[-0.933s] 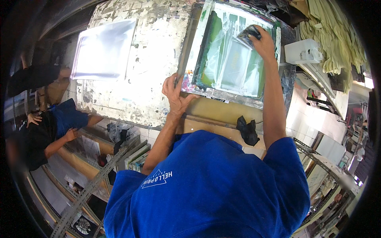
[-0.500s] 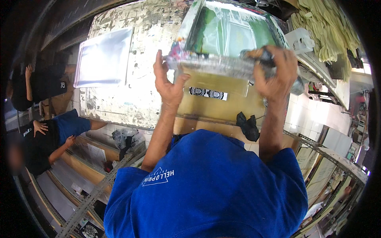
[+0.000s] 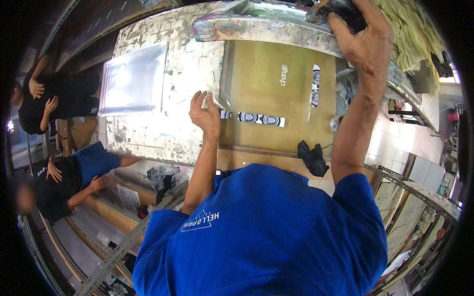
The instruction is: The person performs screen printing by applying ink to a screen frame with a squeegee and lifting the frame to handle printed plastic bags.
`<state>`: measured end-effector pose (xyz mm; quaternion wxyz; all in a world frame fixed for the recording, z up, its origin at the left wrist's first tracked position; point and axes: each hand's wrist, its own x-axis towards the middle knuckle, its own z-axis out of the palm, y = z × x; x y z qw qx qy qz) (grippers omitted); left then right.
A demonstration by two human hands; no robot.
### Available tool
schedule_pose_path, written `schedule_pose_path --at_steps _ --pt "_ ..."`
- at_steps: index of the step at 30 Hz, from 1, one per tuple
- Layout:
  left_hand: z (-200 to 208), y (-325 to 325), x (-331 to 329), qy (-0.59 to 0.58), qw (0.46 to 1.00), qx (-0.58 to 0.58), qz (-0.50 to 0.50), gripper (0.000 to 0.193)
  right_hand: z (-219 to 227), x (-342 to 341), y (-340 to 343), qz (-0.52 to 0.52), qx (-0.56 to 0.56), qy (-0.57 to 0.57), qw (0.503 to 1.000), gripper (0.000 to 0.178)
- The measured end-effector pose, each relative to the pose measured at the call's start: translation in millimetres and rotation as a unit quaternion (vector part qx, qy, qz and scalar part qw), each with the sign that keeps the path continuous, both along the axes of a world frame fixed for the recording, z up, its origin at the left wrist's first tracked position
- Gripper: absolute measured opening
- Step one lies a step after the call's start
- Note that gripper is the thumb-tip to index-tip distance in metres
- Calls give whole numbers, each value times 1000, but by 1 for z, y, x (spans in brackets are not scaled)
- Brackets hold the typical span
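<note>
White and paint-crusted, the surface (image 3: 190, 61) takes up the upper middle of view. Nearest the camera: person's blue T-shirt (image 3: 261, 241), w/ a small white print. Olive-tan board (image 3: 266, 141) lies on the R side, just beside the white part. Two co-workers at far L, both in black tops: one in blue shorts (image 3: 89, 160) w/ hands near the torso, the other (image 3: 61, 101) further up, hands also in front of the body.

Paint-smeared screen frame (image 3: 266, 30) is tilted up at the board's far end, near edge off the board. Clear film (image 3: 261, 74) w/ one small white printed word lies on the board, L near corner up in the L hand. Stack of clear plastic sheets (image 3: 133, 79) is on the white part, well apart from the film; strong glare on it.

R hand (image 3: 366, 44) is curled round a dark tool (image 3: 340, 12), up against the frame's R end; tool's exact kind can't be told, cut off by top edge. L hand (image 3: 205, 117): thumb & fingers narrow, pinching the film's corner.

Smaller: black cloth (image 3: 312, 159) at board's near R edge; b&w emblem strips, one along the film's near edge (image 3: 260, 119), another upright near its R edge (image 3: 315, 86).
</note>
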<state>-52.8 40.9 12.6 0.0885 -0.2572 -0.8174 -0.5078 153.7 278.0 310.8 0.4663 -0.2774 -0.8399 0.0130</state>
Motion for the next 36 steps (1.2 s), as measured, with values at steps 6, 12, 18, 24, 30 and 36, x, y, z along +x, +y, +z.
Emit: schedule_pose_path --at_steps 6,12,18,24,30,36 --pt "52 9 -14 -129 990 43 32 36 14 -2 -18 -2 -23 -16 1000 32" --pt "1 -17 -11 65 932 -346 82 52 13 -1 -14 -2 8 -23 1000 33" --pt "1 7 -9 -54 998 3 -15 23 -2 0 0 -1 2 17 1000 33" --pt "65 27 -24 -228 955 187 -38 16 -3 1 4 35 -12 31 999 33" --pt "47 -23 -87 -242 954 175 42 19 -2 3 -6 23 -27 -3 999 34" --pt "51 -68 -123 15 949 -70 306 49 -26 12 -14 27 15 -12 999 39"
